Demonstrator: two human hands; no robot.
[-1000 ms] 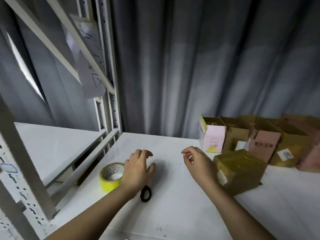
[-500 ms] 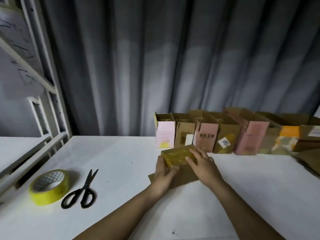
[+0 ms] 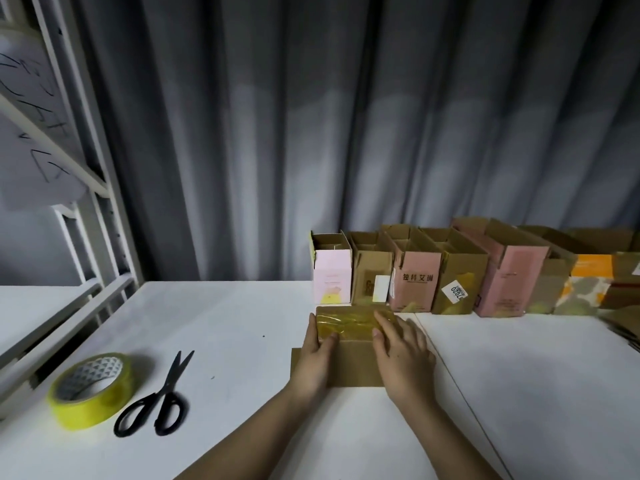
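Both hands are on the job, set apart with one at each end of the taped cardboard box [image 3: 353, 341]. The left hand [image 3: 316, 363] clasps the left end, thumb on the near face. The right hand [image 3: 403, 355] lies over the right end, fingers across the glossy yellow-taped top and thumb on the near face. This reads as steadying the box and pressing the tape down. To do it well, keep the pressure even on both ends so the box stays square on the white table [image 3: 242, 323]. Rub from the middle of the tape band outward so wrinkles go to the edges, and don't drag the box. The box sits directly between the hands, just right of centre frame, and both palms touch it. Close behind it, near but apparently not touching, a row of open cartons [image 3: 460, 275] lines the back of the table under the grey curtain [image 3: 346, 116]. Well apart at lower left lie the black scissors [image 3: 156, 400] and, beside them, a roll of yellow tape [image 3: 91, 389]. A white metal rack [image 3: 86, 174] stands at upper left.
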